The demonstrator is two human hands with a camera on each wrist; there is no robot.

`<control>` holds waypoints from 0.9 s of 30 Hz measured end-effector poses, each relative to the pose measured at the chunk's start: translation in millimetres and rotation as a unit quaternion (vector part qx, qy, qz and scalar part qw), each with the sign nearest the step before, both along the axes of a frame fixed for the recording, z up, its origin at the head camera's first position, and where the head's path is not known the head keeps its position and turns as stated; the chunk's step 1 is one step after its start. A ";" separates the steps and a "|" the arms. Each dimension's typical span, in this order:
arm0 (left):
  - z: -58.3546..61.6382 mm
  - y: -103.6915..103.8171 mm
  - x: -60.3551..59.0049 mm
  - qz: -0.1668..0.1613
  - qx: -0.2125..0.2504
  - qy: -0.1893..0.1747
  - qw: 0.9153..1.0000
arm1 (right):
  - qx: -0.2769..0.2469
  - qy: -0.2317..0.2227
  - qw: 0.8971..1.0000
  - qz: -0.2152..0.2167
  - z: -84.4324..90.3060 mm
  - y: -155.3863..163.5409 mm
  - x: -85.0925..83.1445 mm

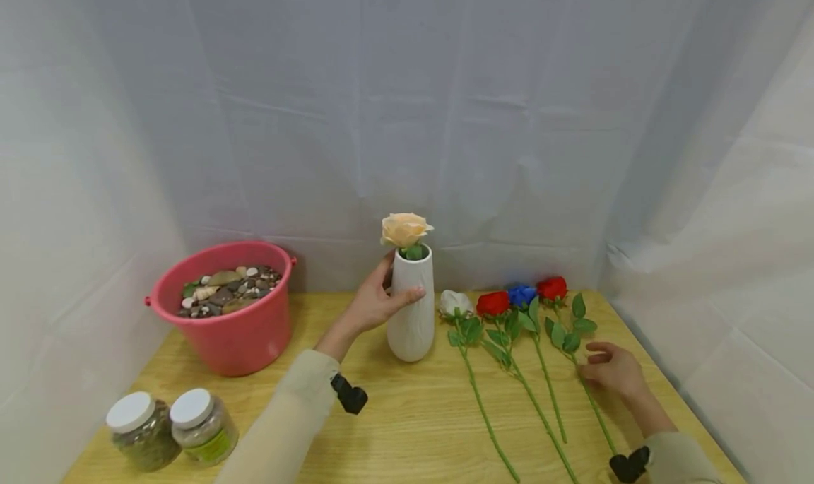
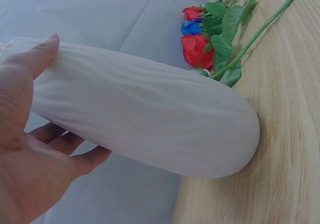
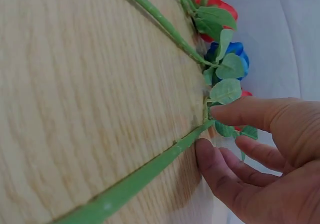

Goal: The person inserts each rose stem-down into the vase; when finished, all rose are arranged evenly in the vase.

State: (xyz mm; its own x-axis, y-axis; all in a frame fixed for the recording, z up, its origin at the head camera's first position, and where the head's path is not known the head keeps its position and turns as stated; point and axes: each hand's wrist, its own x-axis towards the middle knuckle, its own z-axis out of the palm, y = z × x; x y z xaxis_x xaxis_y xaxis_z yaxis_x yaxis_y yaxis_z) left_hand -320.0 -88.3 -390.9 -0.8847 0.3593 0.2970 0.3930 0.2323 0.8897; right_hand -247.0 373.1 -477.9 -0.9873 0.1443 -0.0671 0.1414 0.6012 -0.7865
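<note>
A white ribbed vase [image 1: 412, 314] stands on the table with a peach rose [image 1: 405, 229] upright in it. My left hand [image 1: 376, 302] grips the vase near its top, thumb across the front and fingers around the far side; the left wrist view shows the vase [image 2: 150, 109] up close. At the right, my right hand [image 1: 613, 371] is at the stem of the rightmost red rose [image 1: 552, 288]. In the right wrist view, the thumb and a finger lie on either side of that green stem [image 3: 165, 161], with a gap between them.
Left of the rightmost rose lie a blue rose [image 1: 521, 295], another red rose [image 1: 493, 304] and a white rose [image 1: 455, 303]. A pink bucket [image 1: 238, 343] of stones stands at the left. Two white-lidded jars [image 1: 149, 434] are at the front left. White cloth [image 1: 407, 116] encloses the table.
</note>
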 end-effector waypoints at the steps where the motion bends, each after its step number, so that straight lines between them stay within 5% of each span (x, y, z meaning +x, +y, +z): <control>1: 0.0 0.2 0.1 0.000 0.001 -0.001 1.000 | 0.011 -0.004 1.000 0.001 -0.2 -0.3 0.0; 13: -0.4 -0.4 -0.8 0.000 -0.001 0.004 1.000 | 0.087 -0.004 0.996 0.020 -1.0 -1.5 -1.7; 27: 1.3 -0.5 0.2 0.003 -0.005 -0.004 1.000 | -0.016 -0.035 0.999 0.033 3.1 -0.8 -0.6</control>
